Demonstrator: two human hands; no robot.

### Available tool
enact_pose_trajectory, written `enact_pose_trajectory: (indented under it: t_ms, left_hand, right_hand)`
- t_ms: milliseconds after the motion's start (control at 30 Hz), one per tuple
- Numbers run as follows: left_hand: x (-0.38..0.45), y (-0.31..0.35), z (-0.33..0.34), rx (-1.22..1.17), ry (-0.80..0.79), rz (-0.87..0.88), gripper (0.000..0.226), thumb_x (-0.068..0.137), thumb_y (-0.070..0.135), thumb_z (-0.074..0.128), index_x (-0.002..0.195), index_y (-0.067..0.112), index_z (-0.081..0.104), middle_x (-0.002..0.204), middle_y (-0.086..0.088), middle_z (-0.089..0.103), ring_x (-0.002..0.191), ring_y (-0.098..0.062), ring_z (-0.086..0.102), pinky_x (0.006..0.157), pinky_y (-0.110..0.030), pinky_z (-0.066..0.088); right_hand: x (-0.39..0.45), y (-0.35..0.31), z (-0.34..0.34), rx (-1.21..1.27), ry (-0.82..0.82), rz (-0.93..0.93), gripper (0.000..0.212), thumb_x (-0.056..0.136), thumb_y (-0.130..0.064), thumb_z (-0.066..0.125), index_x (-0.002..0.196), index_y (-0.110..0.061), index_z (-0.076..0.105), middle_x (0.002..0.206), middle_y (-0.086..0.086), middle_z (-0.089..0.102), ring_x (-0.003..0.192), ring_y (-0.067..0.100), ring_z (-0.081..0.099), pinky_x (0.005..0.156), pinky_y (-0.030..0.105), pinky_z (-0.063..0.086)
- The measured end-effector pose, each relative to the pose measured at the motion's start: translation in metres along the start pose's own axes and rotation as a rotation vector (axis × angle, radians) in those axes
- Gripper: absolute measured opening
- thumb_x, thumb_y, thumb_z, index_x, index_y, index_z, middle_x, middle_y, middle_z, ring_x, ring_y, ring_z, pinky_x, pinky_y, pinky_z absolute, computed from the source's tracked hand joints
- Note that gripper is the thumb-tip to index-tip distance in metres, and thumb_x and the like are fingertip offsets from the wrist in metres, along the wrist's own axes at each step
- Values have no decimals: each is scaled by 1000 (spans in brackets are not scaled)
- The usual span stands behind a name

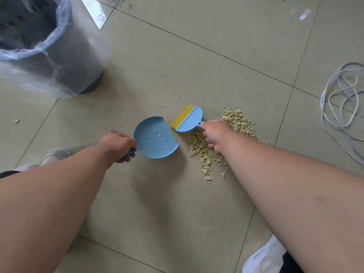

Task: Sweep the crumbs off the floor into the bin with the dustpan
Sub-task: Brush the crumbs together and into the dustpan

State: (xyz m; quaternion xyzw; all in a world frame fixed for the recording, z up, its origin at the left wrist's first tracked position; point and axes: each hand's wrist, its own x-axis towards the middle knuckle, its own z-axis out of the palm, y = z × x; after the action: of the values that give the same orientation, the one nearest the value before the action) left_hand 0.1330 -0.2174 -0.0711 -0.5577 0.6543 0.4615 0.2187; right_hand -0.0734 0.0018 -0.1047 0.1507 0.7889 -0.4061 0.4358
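Note:
A pile of pale yellow crumbs (239, 120) lies on the tiled floor right of centre, partly hidden by my right forearm. My left hand (116, 144) grips the handle of a small blue dustpan (155, 137), held just left of the pile with its underside showing. My right hand (214, 133) holds a blue brush (190, 120) with yellow bristles, above the pile's left edge and beside the dustpan's rim. The bin (49, 56), dark with a clear plastic liner, stands at the upper left.
A loose white cable (338, 99) coils on the floor at the right edge. One stray crumb (16, 121) lies far left. My shoes show at the lower left (56, 155) and bottom right (262, 257).

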Motion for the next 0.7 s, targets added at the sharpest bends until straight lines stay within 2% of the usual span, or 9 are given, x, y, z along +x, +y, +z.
enact_pose_trajectory:
  t_ms: [133,200,267,300,333,433,500,567,700]
  left_hand:
    - [-5,3,3,84,-42,26,20,82,7,67,87,-9,77,85,-26,79,55,-27,62,55,-29,53]
    - [-9,4,5,106,-59,42,21,82,7,66,88,-10,77,86,-26,78,54,-26,62,54,-29,54]
    - [-13,5,6,105,-65,54,21,82,7,66,88,-10,76,87,-27,78,54,-27,61,54,-29,53]
    - [-15,5,7,100,-67,57,21,82,6,66,88,-11,76,87,-27,78,54,-27,61,53,-29,53]
    - [-16,5,8,96,-66,59,21,82,6,65,89,-11,76,87,-28,78,54,-27,61,53,-29,53]
    - [-21,8,9,81,-50,63,20,84,7,66,90,-9,77,87,-27,78,55,-27,62,54,-29,53]
    - [-23,14,11,51,-38,67,19,85,7,67,90,-8,77,88,-27,79,57,-28,62,54,-29,53]
    - [-22,24,12,15,-32,76,19,87,7,66,91,-9,76,90,-29,78,58,-28,62,54,-28,52]
    - [-14,48,17,-2,-33,131,17,88,9,68,92,-4,78,86,-24,79,56,-24,64,52,-26,53]
  right_hand:
    - [-11,11,-24,-195,6,-67,19,95,-27,66,107,-15,73,77,2,61,56,15,47,48,26,38]
    - [-12,18,-44,-314,19,-87,29,95,-30,64,116,-12,72,86,2,64,68,16,55,62,27,47]
    - [-16,28,-62,-358,67,-84,31,96,-31,64,120,-12,71,104,8,70,82,18,59,74,28,49]
    - [-18,35,-70,-332,95,-81,30,96,-29,64,120,-13,72,108,10,71,81,17,59,71,28,49]
    - [-22,41,-78,-280,111,-68,28,97,-27,65,120,-14,73,103,9,70,74,16,57,62,26,46]
    - [-26,57,-93,-14,12,34,21,100,-18,62,118,-12,70,67,3,53,47,11,35,43,21,25]
    - [-20,59,-101,158,-52,82,23,100,-16,62,122,-9,66,52,-4,42,41,9,26,39,19,21]
    - [-11,51,-105,270,-67,86,27,101,-19,62,126,-10,64,46,-8,35,39,8,24,37,19,20]
    - [4,12,-113,303,88,-10,25,100,-23,63,122,-13,67,48,-8,38,37,7,24,37,19,18]
